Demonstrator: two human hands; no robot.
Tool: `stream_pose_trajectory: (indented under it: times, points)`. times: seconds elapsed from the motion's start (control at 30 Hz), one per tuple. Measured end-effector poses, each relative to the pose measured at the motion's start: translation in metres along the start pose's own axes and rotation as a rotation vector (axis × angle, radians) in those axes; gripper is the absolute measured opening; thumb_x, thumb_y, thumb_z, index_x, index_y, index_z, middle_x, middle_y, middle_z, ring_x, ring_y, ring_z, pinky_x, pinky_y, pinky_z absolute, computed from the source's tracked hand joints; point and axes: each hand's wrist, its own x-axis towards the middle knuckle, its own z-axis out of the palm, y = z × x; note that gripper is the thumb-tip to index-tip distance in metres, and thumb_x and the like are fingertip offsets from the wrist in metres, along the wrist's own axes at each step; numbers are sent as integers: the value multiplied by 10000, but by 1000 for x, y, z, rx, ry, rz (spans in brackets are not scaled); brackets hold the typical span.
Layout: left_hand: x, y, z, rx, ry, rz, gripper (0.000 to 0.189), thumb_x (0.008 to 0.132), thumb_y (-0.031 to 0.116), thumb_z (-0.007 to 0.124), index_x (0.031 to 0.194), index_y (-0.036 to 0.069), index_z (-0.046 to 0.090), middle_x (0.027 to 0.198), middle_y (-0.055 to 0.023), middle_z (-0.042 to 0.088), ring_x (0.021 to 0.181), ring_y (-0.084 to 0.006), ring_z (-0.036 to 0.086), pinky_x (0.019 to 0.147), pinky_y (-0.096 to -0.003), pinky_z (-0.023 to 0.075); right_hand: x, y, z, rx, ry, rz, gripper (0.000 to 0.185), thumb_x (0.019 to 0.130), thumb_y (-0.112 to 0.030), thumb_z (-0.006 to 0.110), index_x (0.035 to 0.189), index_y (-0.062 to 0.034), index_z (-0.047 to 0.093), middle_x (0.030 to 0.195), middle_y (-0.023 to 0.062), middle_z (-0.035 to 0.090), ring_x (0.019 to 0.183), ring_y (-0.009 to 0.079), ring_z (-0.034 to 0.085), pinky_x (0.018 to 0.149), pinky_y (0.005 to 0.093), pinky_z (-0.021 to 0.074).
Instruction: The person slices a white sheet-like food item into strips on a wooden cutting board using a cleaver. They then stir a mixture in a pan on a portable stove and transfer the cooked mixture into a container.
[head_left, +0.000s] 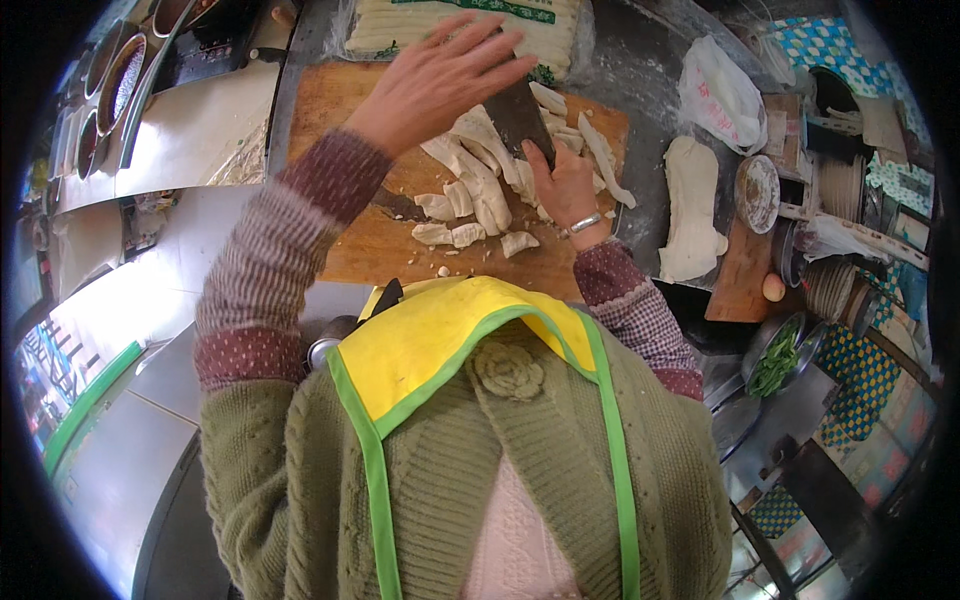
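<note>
My right hand (564, 187) grips a dark-bladed kitchen knife (517, 120) near its handle, low over a wooden cutting board (352, 247). The blade points away from me. My left hand (450, 79) is held over the far part of the blade with its fingers spread, slightly blurred; whether it touches the blade I cannot tell. Pale strips, apparently dough (472, 180), lie heaped under and left of the knife. Several shorter cut chunks (450, 234) and crumbs sit at the board's near side. A long strip (606, 161) hangs over the right edge.
A plastic package of long white rolls (465, 34) lies behind the board. On the floured dark worktop (637, 112) at right are a dough slab (688, 210) and a white plastic bag (721, 97). A floury bowl (757, 195), an egg (773, 287) and greens in a metal bowl (776, 360) stand farther right.
</note>
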Motion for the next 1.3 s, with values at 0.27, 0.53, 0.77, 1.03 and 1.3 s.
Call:
stream_pose_trajectory:
  times: [0.27, 0.53, 0.77, 1.03, 1.3]
  points:
    - [47, -17, 39, -118, -292, 164, 251, 734, 139, 778, 969, 149, 692, 925, 20, 640, 979, -233, 610, 849, -378, 515, 2, -6, -5, -28, 30, 0, 333, 1007, -323, 643, 941, 2, 678, 620, 209, 630, 575, 402, 641, 535, 465, 507]
    - [-20, -9, 27, -156, -24, -6, 218, 702, 86, 713, 899, 157, 655, 910, 48, 626, 884, -192, 606, 772, -342, 514, -20, -25, 9, -241, -42, -120, 158, 900, -179, 709, 899, -71, 594, 649, 120, 610, 592, 320, 651, 505, 422, 503]
    - [-43, 7, 20, -106, 37, -119, 196, 667, 93, 709, 840, 169, 656, 834, 38, 616, 852, -182, 627, 705, -328, 535, -20, -27, 14, -332, -18, -184, 106, 886, -183, 663, 895, -98, 599, 650, 91, 610, 602, 301, 674, 507, 430, 531]
    - [55, -30, 48, -236, -300, 90, 246, 665, 145, 813, 878, 149, 690, 851, -22, 653, 904, -278, 663, 701, -431, 551, 23, 14, -18, 77, -128, -11, 369, 994, -372, 647, 967, -6, 689, 716, 227, 668, 682, 399, 678, 585, 477, 525]
    - [98, -42, 75, -208, -537, 132, 404, 518, 171, 930, 881, 133, 757, 858, -73, 726, 919, -316, 716, 775, -479, 557, 42, 35, -23, 357, -246, 191, 412, 1001, -407, 674, 901, -7, 662, 609, 6, 561, 520, 90, 509, 497, 307, 435]
